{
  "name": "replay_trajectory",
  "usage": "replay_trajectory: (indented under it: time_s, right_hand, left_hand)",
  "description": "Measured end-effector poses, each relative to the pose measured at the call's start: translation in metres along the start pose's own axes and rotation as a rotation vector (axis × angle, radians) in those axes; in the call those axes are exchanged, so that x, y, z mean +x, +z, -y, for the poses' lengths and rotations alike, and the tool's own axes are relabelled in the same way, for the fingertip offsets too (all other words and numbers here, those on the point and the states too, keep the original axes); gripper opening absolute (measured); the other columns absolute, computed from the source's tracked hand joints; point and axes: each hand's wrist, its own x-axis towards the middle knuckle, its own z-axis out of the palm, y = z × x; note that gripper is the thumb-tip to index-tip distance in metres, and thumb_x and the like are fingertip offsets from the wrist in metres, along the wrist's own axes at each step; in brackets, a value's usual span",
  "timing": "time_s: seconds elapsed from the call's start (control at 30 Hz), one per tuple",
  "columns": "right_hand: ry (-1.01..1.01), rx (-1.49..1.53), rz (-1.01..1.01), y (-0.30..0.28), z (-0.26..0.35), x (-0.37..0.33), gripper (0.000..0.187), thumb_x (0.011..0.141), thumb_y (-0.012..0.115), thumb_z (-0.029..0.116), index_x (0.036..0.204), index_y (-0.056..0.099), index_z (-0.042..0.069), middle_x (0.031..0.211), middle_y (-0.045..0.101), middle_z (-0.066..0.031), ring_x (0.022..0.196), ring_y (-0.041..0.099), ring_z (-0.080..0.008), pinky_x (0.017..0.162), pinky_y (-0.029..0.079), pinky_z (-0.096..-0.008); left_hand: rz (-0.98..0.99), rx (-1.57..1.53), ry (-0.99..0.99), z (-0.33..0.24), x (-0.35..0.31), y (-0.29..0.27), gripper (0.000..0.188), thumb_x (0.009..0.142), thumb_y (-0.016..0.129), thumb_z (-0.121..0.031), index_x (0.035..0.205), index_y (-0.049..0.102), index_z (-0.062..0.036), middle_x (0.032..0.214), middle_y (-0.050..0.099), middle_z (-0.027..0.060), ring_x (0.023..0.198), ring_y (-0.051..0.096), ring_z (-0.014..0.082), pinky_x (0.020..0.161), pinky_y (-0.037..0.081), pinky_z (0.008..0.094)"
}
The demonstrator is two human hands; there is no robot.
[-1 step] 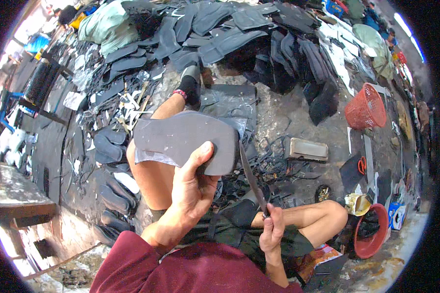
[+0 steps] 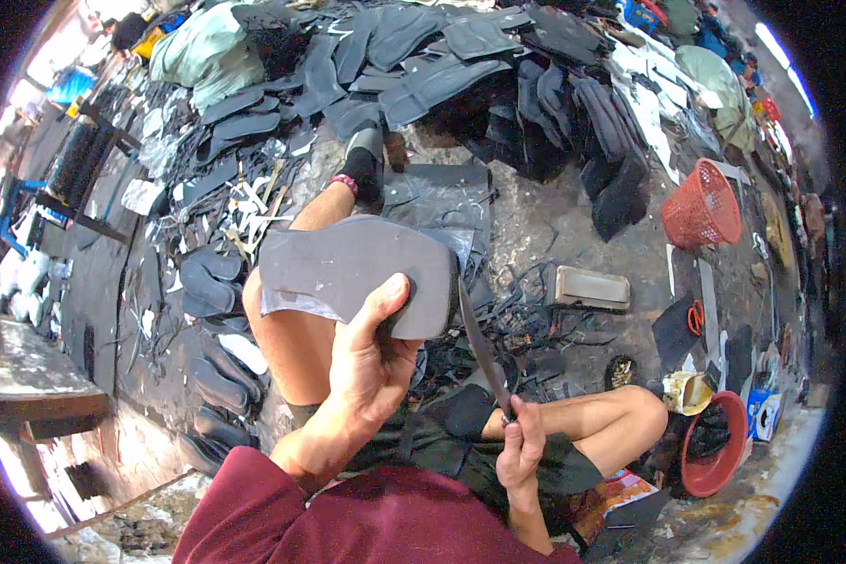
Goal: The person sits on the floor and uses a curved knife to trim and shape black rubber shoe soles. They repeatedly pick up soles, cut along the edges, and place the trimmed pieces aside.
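A thick dark grey shoe sole (image 2: 348,268) lies flat side up in front of me, above my bent leg. My left hand (image 2: 371,371) is closed around its near edge, thumb on top and the other fingers mostly hidden beneath. Clear film shows at the sole's near left edge and far right corner. In my right hand (image 2: 519,446) is a knife (image 2: 484,352), gripped by its handle. Its long narrow blade points away from me, with the tip end beside the sole's right edge; I cannot tell whether they touch.
Dark soles and sheets (image 2: 451,85) are heaped at the far side. Black trimmings (image 2: 498,324) litter the floor below the sole. A pale rectangular block (image 2: 592,289), red basket (image 2: 700,207), orange-handled scissors (image 2: 696,318) and red tub (image 2: 738,451) are to the right. A worn bench (image 2: 47,404) stands left.
The knife blade has shifted very slightly nearer to me along the sole's right edge. Both hands keep their grips.
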Motion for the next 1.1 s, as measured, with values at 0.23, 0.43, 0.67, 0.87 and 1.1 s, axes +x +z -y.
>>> replay_trajectory:
  time_s: [0.23,0.43,0.67,0.87,1.1]
  right_hand:
    - [0.000,0.004,-0.048,0.015,-0.007,-0.003,0.032,0.100,0.056,0.020,0.126,0.065,0.005,0.088,0.061,-0.0128,0.073,0.057,-0.0272,0.065,0.047,-0.0379]
    - [-0.059,-0.042,0.093,-0.017,0.026,0.040,0.030,0.097,0.058,0.014,0.125,0.066,0.007,0.082,0.061,-0.0130,0.069,0.058,-0.0277,0.061,0.047,-0.0373]
    - [-0.017,-0.040,0.324,-0.032,0.047,0.057,0.031,0.095,0.059,0.008,0.125,0.065,0.005,0.075,0.057,-0.0106,0.061,0.056,-0.0266,0.058,0.046,-0.0388]
    - [-0.032,-0.046,0.342,-0.001,0.049,0.077,0.034,0.093,0.059,0.004,0.126,0.065,0.005,0.074,0.055,-0.0106,0.062,0.056,-0.0237,0.057,0.045,-0.0349]
    - [0.035,0.003,0.428,-0.006,0.042,0.064,0.045,0.085,0.067,0.002,0.129,0.065,0.011,0.077,0.057,-0.0094,0.067,0.060,-0.0271,0.059,0.049,-0.0386]
  left_hand:
    - [0.026,0.025,-0.081,0.011,0.003,-0.005,0.045,0.087,0.076,-0.013,0.125,0.054,-0.0055,0.111,0.064,0.0039,0.099,0.068,0.0180,0.085,0.059,0.0336]
    - [0.032,0.147,-0.142,0.022,-0.014,-0.043,0.040,0.082,0.075,-0.020,0.115,0.062,-0.0020,0.106,0.069,0.0078,0.096,0.067,0.0238,0.091,0.055,0.0372]
    - [0.068,0.451,-0.169,0.015,-0.033,-0.081,0.078,0.068,0.082,-0.017,0.134,0.042,-0.0002,0.115,0.059,0.0144,0.107,0.061,0.0292,0.090,0.053,0.0429]
    - [0.153,0.595,-0.223,0.008,-0.032,-0.091,0.072,0.065,0.083,-0.016,0.125,0.051,0.0056,0.107,0.065,0.0168,0.100,0.065,0.0298,0.089,0.053,0.0421]
    - [0.109,0.587,-0.262,-0.005,-0.041,-0.095,0.074,0.062,0.087,-0.014,0.124,0.053,0.0052,0.109,0.066,0.0151,0.100,0.066,0.0275,0.090,0.054,0.0403]
